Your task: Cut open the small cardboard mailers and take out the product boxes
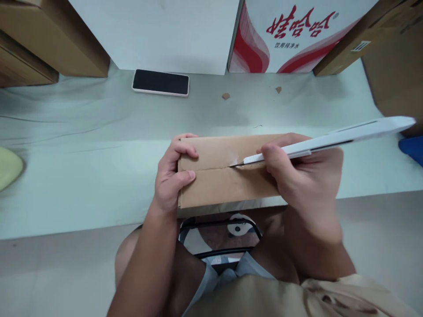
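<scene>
A brown cardboard box (214, 189) sits at the front edge of the cloth-covered table, with a seam running along its upper face. Gripping its left end is my left hand (172, 176), thumb and fingers on the upper face and round the edge. My right hand (297, 171) is closed round a white utility knife (330, 138), whose handle points up to the right. The dark blade tip touches the seam near the middle of the box. The right end of the box is partly hidden behind my right hand.
A smartphone (161, 82) lies at the back of the table (82, 176). Two cardboard scraps (226, 96) lie right of it. White cartons (284, 57) and brown boxes (76, 39) line the back. A yellow-green object (9, 168) is far left, a blue one (411, 149) far right.
</scene>
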